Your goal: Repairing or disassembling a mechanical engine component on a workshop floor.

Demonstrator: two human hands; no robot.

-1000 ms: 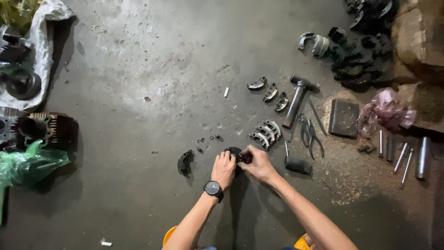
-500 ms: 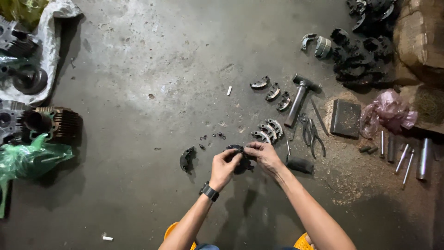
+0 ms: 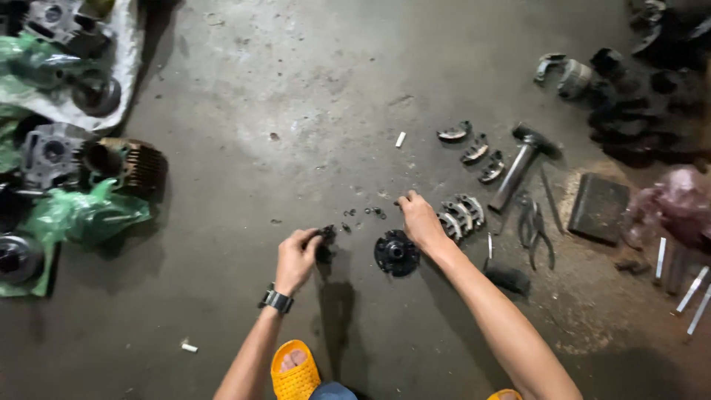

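My left hand (image 3: 296, 255), with a black watch (image 3: 275, 300) on its wrist, is low on the grey concrete floor, fingers closed on a small dark metal part (image 3: 324, 243). A black round disc-shaped part (image 3: 396, 253) lies on the floor between my hands, touched by neither. To its upper right, my right hand (image 3: 418, 218) has curled fingertips down at some tiny dark bits (image 3: 374, 212). Whether it grips one is hidden.
Curved metal shoes (image 3: 461, 215) lie right of my right hand, with more (image 3: 474, 148) beyond. A hammer (image 3: 518, 167), pliers (image 3: 533, 222), a dark block (image 3: 598, 207) and metal rods (image 3: 689, 285) sit at right. Engine parts (image 3: 122, 163) and green plastic (image 3: 89, 215) are at left.
Both hands held the black disc together; now it lies on the floor. My left hand moved left to the dark part, my right hand up toward the small bits.
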